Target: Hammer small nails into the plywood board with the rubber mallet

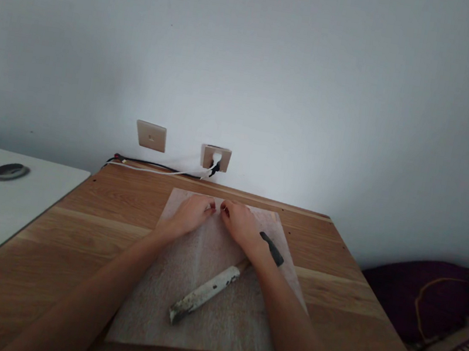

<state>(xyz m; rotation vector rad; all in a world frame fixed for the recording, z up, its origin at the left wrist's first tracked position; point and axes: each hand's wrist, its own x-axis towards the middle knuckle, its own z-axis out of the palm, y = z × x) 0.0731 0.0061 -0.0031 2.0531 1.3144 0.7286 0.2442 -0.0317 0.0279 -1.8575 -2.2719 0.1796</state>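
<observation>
A worn greyish-pink square board (193,323) lies on the wooden table. My left hand (195,213) rests over its far part with the fingers curled and pinched together. Just to the right, my right hand (239,222) is closed in the same way, its fingertips a small gap from the left ones. What the fingers hold, if anything, is too small to make out. A hammer (209,293) with a chipped white handle lies slantwise on the board. My right forearm crosses over it, and its dark head (272,249) shows beyond.
The wooden table (336,346) meets a pale wall (301,91). A socket (223,159) with plugs feeds cables (159,168) along the back edge, beside a wall plate (150,135). At left is a white surface with a dark round object (10,171); at right, purple fabric (416,293).
</observation>
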